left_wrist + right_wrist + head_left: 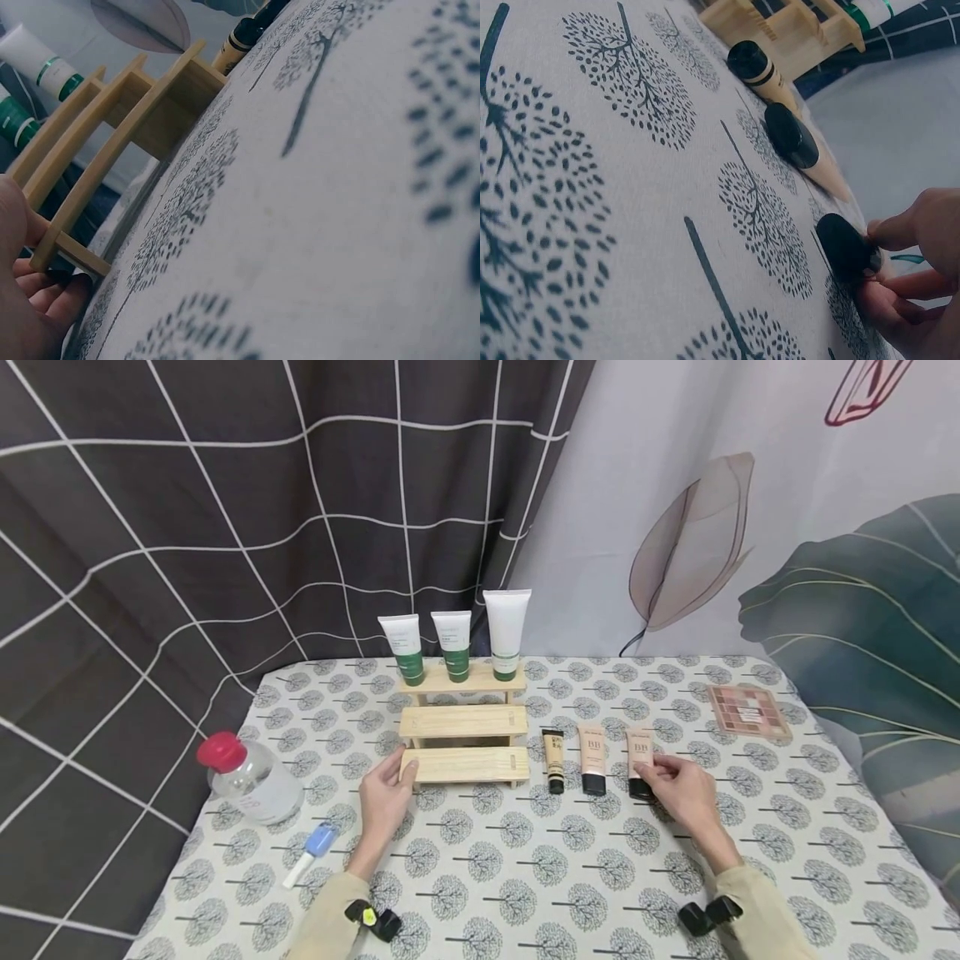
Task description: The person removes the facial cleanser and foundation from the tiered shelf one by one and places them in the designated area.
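Note:
A three-step wooden rack (465, 766) stands on the table, and my left hand (384, 802) grips the left end of its lowest step. The left wrist view shows the thumb and fingers around that end of the rack (112, 154). My right hand (684, 793) pinches a pink BB cream tube (640, 745) with a black cap (846, 246), which lies on the cloth. To its left lie a second BB cream tube (592, 752) and a smaller beige tube (553, 756) with black ends. Three green-and-white tubes (455, 643) stand on the top step.
A clear bottle (262, 789) with a red pump top stands at the left. Near it lies a small blue-and-white item (318, 842). A makeup palette (748, 710) lies at the back right. Curtains (337, 510) hang behind the tree-patterned tablecloth (540, 893).

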`<act>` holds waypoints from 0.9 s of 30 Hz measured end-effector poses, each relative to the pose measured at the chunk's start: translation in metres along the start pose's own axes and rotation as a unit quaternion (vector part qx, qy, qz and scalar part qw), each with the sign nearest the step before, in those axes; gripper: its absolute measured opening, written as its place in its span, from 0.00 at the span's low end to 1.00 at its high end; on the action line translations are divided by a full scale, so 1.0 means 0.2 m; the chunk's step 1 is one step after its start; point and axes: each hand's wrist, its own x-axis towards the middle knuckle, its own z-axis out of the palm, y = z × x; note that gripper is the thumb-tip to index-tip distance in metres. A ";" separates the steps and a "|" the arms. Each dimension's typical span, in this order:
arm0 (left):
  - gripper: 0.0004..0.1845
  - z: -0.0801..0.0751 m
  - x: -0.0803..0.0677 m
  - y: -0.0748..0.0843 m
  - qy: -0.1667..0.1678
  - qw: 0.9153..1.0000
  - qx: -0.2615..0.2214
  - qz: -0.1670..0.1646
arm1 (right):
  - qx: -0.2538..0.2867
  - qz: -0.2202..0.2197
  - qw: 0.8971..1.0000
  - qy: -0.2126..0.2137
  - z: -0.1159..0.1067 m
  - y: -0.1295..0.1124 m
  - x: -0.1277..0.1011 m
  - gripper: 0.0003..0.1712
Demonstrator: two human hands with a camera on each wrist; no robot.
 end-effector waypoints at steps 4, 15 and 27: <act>0.25 0.00 0.00 0.00 0.002 1.000 0.002 -0.006 | 0.004 -0.008 1.000 0.030 0.00 0.00 0.00 0.26; 0.25 0.00 -0.01 0.01 0.001 1.000 -0.003 -0.004 | 0.064 -0.049 0.995 0.054 -0.03 -0.14 0.04 0.27; 0.25 0.00 -0.01 0.00 0.004 1.000 0.001 0.001 | 0.136 -0.084 0.987 0.019 0.03 -0.38 0.16 0.29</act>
